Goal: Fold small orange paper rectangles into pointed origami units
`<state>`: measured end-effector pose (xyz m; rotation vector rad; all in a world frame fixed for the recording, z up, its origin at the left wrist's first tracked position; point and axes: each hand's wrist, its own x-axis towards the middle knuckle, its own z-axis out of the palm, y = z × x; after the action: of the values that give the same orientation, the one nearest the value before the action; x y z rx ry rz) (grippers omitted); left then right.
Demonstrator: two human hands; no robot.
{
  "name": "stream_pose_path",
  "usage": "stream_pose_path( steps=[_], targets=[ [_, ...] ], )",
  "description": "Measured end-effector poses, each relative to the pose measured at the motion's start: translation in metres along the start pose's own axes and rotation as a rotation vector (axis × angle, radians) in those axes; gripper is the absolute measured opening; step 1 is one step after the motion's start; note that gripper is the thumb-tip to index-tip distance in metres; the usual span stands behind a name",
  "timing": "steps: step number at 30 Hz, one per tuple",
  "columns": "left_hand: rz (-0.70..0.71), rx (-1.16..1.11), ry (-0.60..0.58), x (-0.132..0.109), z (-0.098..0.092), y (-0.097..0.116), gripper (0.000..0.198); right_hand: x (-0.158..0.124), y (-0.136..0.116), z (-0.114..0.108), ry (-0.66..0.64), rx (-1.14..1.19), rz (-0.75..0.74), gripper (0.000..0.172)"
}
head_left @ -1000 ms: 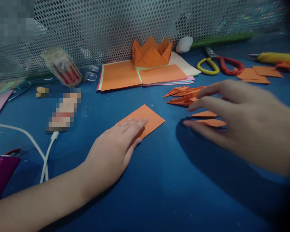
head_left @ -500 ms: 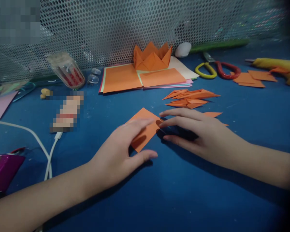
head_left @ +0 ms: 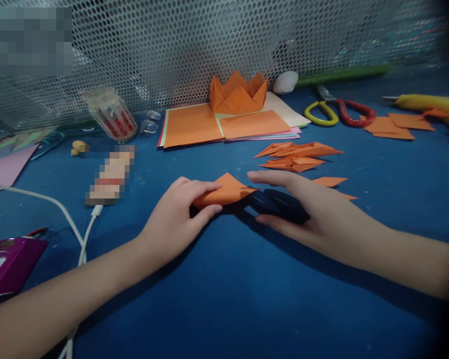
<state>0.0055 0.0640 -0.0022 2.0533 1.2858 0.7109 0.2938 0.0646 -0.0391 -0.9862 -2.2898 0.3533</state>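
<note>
A small square of orange paper point(head_left: 230, 189) lies in front of me, its near part bent upward into a curve. My left hand point(head_left: 181, 214) grips its left side, with the thumb at the near edge and the fingers on top. Beside the paper's right corner is my right hand point(head_left: 303, 204), thumb and fingers apart and nothing between them. Several folded orange paper pieces point(head_left: 295, 162) lie just beyond my right hand, and another orange piece point(head_left: 331, 181) shows partly behind it.
An orange paper crown point(head_left: 239, 94) stands on stacked coloured sheets point(head_left: 190, 124) by the mesh panel. Scissors point(head_left: 355, 113), orange paper squares point(head_left: 389, 127) and a yellow glue gun point(head_left: 426, 104) lie at the back right. At left are a jar point(head_left: 114, 117), a white cable point(head_left: 84, 234) and a purple package point(head_left: 17, 264).
My left hand has closed on the orange paper, and the near corner, flat before, is now lifted and curled away from me. My right hand has opened wider beside it.
</note>
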Motion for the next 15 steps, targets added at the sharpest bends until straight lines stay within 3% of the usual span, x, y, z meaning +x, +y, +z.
stream_pose_path(
  steps=[2, 5, 8, 12, 15],
  targets=[
    [-0.019, -0.133, -0.038, -0.002, 0.003, 0.007, 0.03, 0.001, -0.005, -0.002, 0.014, 0.049, 0.046, 0.05],
    [-0.083, -0.366, -0.145, -0.008, 0.009, 0.018, 0.036, 0.005, -0.017, -0.006, 0.035, 0.223, 0.153, 0.029],
    [-0.185, -0.551, -0.204, -0.012, 0.014, 0.026, 0.038, 0.009, -0.025, -0.008, 0.151, 0.388, 0.252, 0.025],
    [-0.296, -0.713, -0.182, -0.015, 0.018, 0.025, 0.047, 0.009, -0.029, -0.007, 0.307, 0.423, 0.282, 0.036],
    [-0.348, -0.773, -0.098, -0.015, 0.017, 0.02, 0.059, 0.005, -0.034, -0.01, 0.184, 0.34, 0.144, 0.014]
  ],
)
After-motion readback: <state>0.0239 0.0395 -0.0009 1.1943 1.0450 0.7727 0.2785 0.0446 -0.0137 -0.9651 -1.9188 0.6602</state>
